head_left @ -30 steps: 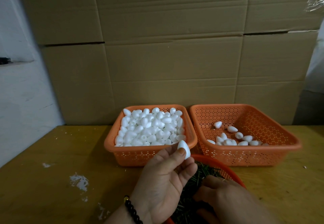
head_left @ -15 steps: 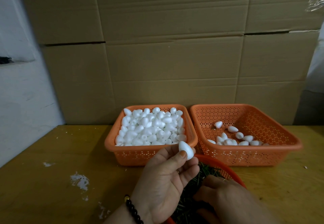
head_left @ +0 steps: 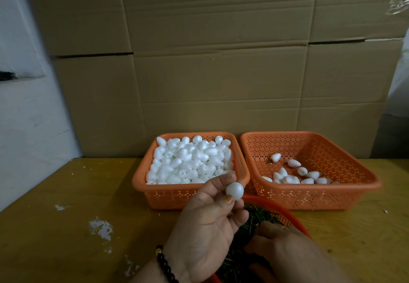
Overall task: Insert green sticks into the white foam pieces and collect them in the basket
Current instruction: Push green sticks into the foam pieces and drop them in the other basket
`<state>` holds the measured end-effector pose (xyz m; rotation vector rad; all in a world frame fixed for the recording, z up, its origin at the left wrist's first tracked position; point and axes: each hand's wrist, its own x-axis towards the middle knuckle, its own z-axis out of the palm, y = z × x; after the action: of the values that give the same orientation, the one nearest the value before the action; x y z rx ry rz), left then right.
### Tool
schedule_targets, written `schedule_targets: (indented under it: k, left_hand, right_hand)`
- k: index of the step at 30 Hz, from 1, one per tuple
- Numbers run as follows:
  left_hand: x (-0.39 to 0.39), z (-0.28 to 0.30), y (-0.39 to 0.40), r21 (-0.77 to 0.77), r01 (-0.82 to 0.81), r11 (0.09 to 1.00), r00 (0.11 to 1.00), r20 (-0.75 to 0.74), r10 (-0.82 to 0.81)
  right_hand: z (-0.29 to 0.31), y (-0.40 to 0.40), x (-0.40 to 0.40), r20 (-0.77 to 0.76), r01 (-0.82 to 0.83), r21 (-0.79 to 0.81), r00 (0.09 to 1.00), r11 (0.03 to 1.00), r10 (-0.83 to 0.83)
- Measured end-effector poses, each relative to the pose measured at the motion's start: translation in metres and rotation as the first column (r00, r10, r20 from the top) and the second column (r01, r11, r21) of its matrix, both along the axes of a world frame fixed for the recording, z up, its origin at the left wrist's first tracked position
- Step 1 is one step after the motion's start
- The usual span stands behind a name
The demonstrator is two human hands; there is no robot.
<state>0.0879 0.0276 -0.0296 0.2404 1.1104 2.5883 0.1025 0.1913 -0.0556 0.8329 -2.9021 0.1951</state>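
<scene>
**Foam piece held ready, stick being fetched**

While the right hand [head_left: 285, 245] digs in the red basket [head_left: 287, 214] of green sticks [head_left: 254, 218], grasp unclear, the left hand [head_left: 205, 231] pinches one foam piece [head_left: 234, 191] just above that basket, blunt end up, probably for insertion. Finished pieces [head_left: 296, 175] lie in the right basket [head_left: 332, 196] behind; stock basket [head_left: 174, 196] beside it.

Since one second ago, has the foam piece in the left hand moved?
Yes. The foam piece has turned in the left hand and dropped slightly, from overlapping the full basket's front rim to just below it.
</scene>
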Motion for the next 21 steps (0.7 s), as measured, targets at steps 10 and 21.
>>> schedule_targets:
  k: [10, 21]
  left_hand:
    - [0.0023, 0.0031, 0.0011, 0.105, 0.037, 0.994, 0.999, 0.018, -0.039]
    - [-0.0004, 0.0017, -0.0013, 0.022, 0.002, 1.000, 0.999, 0.046, -0.003]
  right_hand:
    - [0.0006, -0.0011, 0.0009, 0.006, 0.009, -0.007, 1.000, 1.000, -0.009]
    - [0.0038, 0.0014, 0.0023, 0.008, 0.004, -0.018, 1.000, 1.000, -0.003]
